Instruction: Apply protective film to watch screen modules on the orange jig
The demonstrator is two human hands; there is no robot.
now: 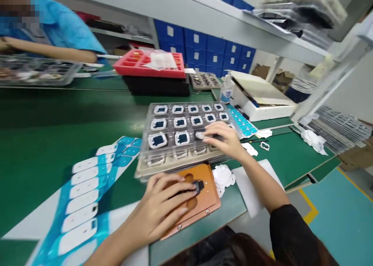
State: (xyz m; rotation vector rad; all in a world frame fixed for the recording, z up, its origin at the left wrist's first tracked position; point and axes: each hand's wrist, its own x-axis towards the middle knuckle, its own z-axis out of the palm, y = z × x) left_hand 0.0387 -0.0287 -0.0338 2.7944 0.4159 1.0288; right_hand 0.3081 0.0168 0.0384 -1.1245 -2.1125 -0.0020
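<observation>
Teal-and-white printed strips (81,192) fan across the left of the green tabletop (37,118), ending well apart from a black block (155,86) under a red tray (150,62), while a co-worker's forearm (49,52) lies beyond, above a clear tray (35,72). Near the middle, the left hand (157,207) is clenched over a small black part (199,187) on an orange plate (201,207), whose lower corner lies close to the tabletop's near edge. The plate's top edge meets the front rim of a stacked clear tray (186,138) of white rings with dark centres. The right hand (218,139) reaches over that tray, its fingertips (204,138) on a pale piece (199,134); whether they grip it cannot be told. Crumpled white wipes (223,178) sit just right of the plate, and further back a bottle (226,89) carries a label too small to read.
</observation>
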